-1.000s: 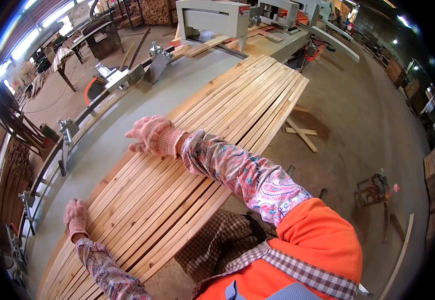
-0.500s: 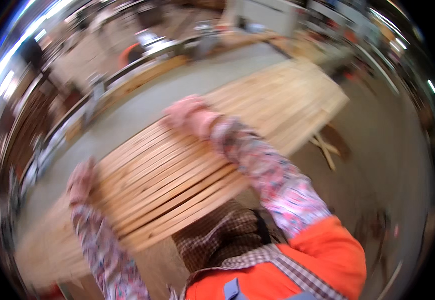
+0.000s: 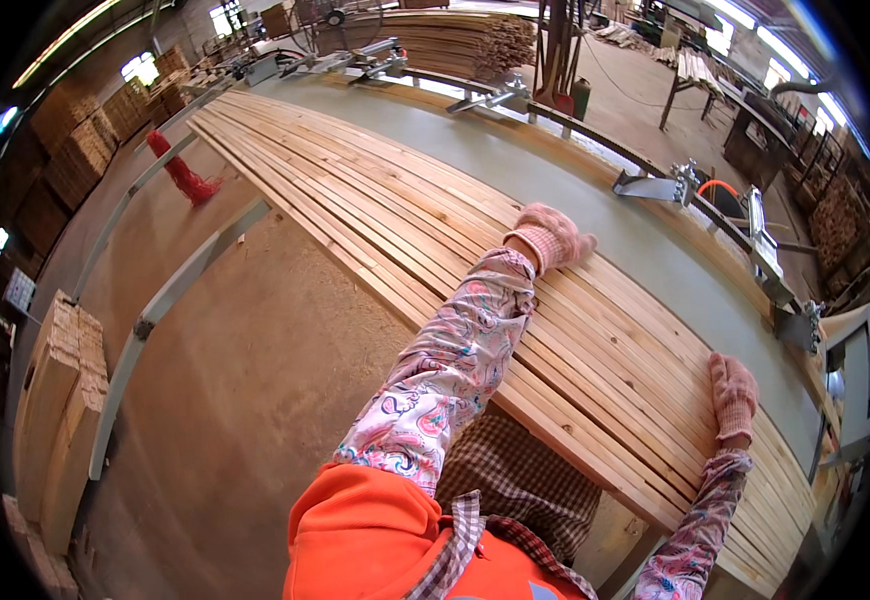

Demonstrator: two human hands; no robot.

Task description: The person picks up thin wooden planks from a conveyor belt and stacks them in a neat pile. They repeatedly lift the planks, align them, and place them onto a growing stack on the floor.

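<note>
Long pale wooden strips (image 3: 375,215) lie side by side on a grey-topped bench (image 3: 435,130), with narrow dark gaps between some of them near my body. My left hand (image 3: 552,237), in a pink knitted glove, rests at the far edge of the strips with its fingers curled over it. Farther right, my right hand (image 3: 733,395), gloved the same way, is also bent over that far edge. Both sets of fingertips are partly hidden. Patterned sleeves cover my forearms, and my checked apron (image 3: 525,480) is close to the strips' near edge.
Metal clamps (image 3: 657,187) line a rail behind the bench. Curved metal supports (image 3: 170,265) and a bundle of red strands (image 3: 187,178) are at the left. Stacked timber (image 3: 60,400) stands at the lower left, and a large board pile (image 3: 435,45) lies behind.
The view has swung to the left and sharpened, bringing the strips' far left end into sight. Both hands remain at the strips' far edge.
</note>
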